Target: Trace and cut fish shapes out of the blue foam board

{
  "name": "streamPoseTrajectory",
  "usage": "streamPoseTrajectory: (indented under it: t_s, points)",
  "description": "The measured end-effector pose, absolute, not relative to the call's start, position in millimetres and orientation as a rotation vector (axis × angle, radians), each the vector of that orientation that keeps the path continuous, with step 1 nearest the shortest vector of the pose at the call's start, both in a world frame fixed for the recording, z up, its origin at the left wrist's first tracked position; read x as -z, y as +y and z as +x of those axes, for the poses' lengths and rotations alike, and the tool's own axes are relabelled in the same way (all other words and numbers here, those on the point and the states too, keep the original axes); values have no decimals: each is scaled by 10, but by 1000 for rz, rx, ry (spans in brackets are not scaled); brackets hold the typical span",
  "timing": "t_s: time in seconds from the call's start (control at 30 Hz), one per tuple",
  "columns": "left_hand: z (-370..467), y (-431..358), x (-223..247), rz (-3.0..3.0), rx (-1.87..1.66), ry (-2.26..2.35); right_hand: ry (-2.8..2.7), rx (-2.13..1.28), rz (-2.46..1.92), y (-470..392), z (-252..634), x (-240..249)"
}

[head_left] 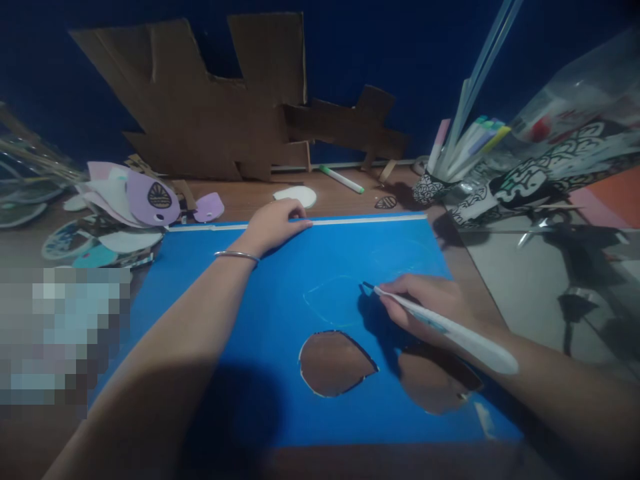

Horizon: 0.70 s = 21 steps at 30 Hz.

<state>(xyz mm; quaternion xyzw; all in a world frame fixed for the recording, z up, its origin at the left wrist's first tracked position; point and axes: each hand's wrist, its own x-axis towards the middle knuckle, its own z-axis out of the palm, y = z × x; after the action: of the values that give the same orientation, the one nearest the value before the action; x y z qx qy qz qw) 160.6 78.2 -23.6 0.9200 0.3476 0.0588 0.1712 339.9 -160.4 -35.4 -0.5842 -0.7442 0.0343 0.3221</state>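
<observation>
A blue sheet point(260, 293) with a white strip along its far edge lies in front of me. My left hand point(273, 223), below a silver bangle, rests on that far edge, fingers partly bent and apart, gripping nothing. Between the fingers of my right hand point(420, 300) is a white-handled craft knife point(445, 327). Its thin dark tip touches or hovers at the right side of a faint leaf-shaped outline point(330, 300) on the sheet; I cannot tell which. Two leaf-shaped holes show brown through the sheet nearer to me, one partly beneath my right forearm.
Brown cardboard pieces point(235, 127) lean on the dark blue wall. A green-capped marker point(343, 180) and a white cutout point(296, 196) lie beyond the sheet. Purple fish-like cutouts point(137, 193) are piled at left. A patterned pen holder point(431, 188) and scissors point(545, 223) are at right.
</observation>
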Motion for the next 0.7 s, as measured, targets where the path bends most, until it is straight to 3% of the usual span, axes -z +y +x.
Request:
streamPoseTrajectory:
  t_s: [0.7]
  points:
    - [1602,771,222,2602,-153,995,-1931,-59,-1542,-1603,3389,327]
